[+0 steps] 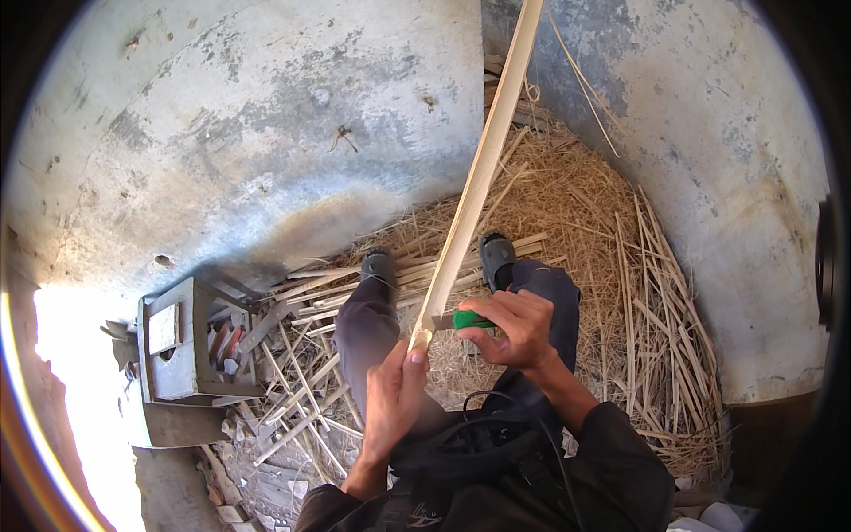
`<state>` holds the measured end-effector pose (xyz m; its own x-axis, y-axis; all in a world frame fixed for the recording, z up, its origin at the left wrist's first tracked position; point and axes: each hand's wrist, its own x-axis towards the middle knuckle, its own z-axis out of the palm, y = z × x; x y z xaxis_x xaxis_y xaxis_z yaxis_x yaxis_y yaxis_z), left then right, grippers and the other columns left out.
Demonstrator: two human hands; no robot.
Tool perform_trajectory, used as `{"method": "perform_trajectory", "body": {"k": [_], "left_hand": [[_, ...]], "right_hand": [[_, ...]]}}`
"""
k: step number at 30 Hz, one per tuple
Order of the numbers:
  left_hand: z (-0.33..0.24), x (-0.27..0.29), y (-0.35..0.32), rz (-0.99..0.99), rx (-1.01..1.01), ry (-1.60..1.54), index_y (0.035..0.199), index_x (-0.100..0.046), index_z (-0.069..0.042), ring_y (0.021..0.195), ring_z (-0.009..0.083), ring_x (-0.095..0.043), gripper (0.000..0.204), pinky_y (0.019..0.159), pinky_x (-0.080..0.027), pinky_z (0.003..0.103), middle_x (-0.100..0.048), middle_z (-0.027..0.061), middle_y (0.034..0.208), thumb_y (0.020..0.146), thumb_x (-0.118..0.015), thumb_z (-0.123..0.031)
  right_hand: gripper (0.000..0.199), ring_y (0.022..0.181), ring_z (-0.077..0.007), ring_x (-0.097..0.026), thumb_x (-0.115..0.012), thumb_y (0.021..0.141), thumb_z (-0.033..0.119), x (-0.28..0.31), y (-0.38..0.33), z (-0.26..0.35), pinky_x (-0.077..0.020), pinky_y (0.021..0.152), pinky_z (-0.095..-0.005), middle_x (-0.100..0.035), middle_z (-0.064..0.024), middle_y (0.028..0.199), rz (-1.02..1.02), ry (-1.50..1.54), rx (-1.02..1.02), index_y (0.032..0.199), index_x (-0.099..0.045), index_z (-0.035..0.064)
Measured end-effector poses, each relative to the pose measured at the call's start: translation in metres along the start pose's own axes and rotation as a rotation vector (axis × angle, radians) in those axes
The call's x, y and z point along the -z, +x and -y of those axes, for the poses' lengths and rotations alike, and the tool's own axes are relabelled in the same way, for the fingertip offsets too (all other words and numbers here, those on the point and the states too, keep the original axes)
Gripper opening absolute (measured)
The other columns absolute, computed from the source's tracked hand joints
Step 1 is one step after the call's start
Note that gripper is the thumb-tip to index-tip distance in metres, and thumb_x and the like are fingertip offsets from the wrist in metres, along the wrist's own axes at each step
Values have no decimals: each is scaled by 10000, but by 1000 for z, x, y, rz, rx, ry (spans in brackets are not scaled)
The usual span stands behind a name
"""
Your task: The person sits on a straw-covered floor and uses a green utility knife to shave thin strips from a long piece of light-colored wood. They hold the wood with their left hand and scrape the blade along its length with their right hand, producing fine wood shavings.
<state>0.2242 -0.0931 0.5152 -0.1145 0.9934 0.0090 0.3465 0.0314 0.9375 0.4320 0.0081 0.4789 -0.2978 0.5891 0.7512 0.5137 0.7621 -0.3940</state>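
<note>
while the bare left hand (396, 395), just past six o'clock from the middle of the view, is closed around the lower end of a long, pale tan, narrow strip of split wood (470, 208), its thumb lying along the piece, the bare right hand (517, 326), at four o'clock, grips a small knife with a bright green handle and a short metal blade (470, 319). the fingers of that hand are curled around the handle, and the blade points toward nine o'clock, its end at the strip just above the left thumb. the strip slants away between the knees, its far end leaving the view between twelve and one o'clock.

below it, two dark grey closed-toe shoes (498, 257) stand apart, one on each side. a broad heap of golden, straw-like shavings (567, 195) spreads at two o'clock, and a stack of long, thin, pale sticks (669, 355) curves along its edge between three and four. more loose, pale sticks (306, 395) lie crossed between seven and eight. a grey, box-shaped wooden stand with an open side (173, 381) sits between eight and nine. a weathered, grey-white plaster wall (266, 115) rises between ten and eleven.
</note>
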Motion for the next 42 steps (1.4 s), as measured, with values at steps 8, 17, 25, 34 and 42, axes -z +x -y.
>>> {"method": "perform_trajectory", "body": {"k": [8,17,25,34,42], "left_hand": [[13,13,-18,204,169,-42,1006,-659,27,683,111,-527,315,640,-463,347,-554,58,696,1166,-539,-217],[39,10,-11,84,180,-163,901,-605,-9,662,51,-411,390,572,-348,298,-483,-25,680,1198,-532,-251],[26,9,-7,49,161,-242,884,-606,-22,668,46,-426,402,576,-347,283,-503,-44,700,1199,-535,-261],[13,5,-9,7,80,-109,894,-609,7,651,81,-491,358,590,-414,306,-563,14,682,1168,-584,-222],[6,2,-10,-63,-11,29,907,-619,21,625,127,-536,328,593,-456,354,-622,109,680,1154,-591,-194]], "right_hand": [[352,651,-190,-714,-763,1043,388,21,7,-62,-531,623,-334,-804,-79,866,-243,-118,-617,1103,-823,46],[326,710,-186,-746,-771,1026,319,24,-5,-58,-570,623,-344,-799,-123,894,-87,204,-404,1087,-791,-1],[303,743,-268,-784,-895,916,313,0,-17,-9,-595,641,-343,-808,-114,929,85,334,-191,1069,-808,66],[348,681,-241,-752,-907,895,373,-8,-7,3,-560,593,-347,-791,-57,855,94,290,-78,1072,-815,88],[338,644,-223,-730,-901,888,416,-5,0,8,-538,569,-342,-777,-18,816,57,177,-49,1047,-826,126]]}}
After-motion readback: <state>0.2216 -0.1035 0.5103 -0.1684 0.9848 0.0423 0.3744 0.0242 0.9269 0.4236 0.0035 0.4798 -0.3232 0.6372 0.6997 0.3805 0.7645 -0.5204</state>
